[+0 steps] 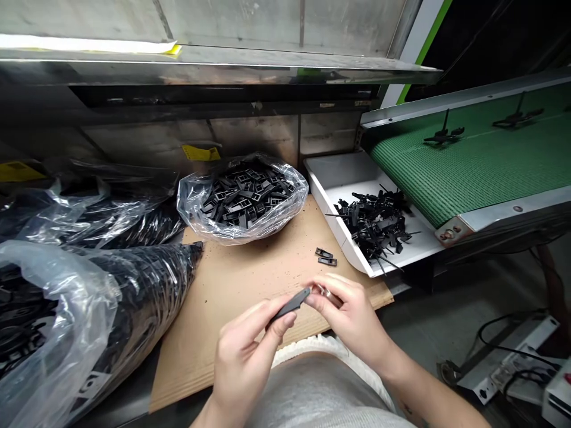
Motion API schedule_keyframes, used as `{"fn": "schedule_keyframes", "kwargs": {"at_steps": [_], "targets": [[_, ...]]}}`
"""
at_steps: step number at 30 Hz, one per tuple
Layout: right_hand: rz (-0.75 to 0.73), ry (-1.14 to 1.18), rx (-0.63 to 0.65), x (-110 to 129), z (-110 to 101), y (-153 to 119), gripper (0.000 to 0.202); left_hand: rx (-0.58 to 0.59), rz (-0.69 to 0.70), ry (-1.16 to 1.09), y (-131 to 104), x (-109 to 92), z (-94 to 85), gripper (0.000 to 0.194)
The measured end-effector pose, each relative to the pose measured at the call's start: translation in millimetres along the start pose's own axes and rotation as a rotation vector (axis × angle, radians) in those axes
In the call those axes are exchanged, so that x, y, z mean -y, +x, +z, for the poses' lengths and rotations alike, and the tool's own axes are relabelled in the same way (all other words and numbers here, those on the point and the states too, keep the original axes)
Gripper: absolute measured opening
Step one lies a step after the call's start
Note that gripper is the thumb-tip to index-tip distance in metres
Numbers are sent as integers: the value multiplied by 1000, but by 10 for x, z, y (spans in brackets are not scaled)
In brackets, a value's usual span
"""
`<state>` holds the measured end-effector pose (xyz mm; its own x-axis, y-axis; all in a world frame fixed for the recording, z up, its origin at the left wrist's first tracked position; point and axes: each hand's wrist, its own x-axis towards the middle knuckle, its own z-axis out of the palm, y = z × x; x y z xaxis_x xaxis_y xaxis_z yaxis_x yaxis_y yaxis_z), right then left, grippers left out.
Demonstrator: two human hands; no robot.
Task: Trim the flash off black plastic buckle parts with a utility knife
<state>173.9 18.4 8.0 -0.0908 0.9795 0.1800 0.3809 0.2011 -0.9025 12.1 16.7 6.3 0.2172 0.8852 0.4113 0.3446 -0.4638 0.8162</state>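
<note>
My left hand (pixel 252 342) pinches a flat, elongated black plastic part (pixel 291 304) between thumb and fingers, tilted up to the right. At the part's far end is my right hand (pixel 350 309), closed on a small shiny metal tool (pixel 329 295) mostly hidden by the fingers; its exact kind does not show. Just beyond the hands, two black plastic clips (pixel 326 257) with rectangular openings lie on the cardboard sheet (pixel 241 279). Farther back sits a clear plastic bag (pixel 190 205), its mouth spread wide, full of similar black clips (pixel 250 193).
On the right, a white tray (pixel 357 252) holds a heap of black moulded pieces (pixel 377 223) below the end of a green conveyor belt (pixel 491 151), where two black moulded pieces (pixel 445 135) stand. Filled plastic bags (pixel 138 291) crowd the left. A metal shelf (pixel 223 68) crosses the back.
</note>
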Motion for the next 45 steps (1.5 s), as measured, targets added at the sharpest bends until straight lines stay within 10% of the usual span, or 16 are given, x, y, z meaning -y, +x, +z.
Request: {"fn": "schedule_keyframes", "kwargs": {"at_steps": [11, 45], "targets": [[-306, -438, -148, 120, -38, -191, 23, -125, 220, 249, -50, 9, -5, 20], [-285, -524, -123, 144, 9, -122, 24, -169, 363, 375, -42, 92, 4, 35]]}}
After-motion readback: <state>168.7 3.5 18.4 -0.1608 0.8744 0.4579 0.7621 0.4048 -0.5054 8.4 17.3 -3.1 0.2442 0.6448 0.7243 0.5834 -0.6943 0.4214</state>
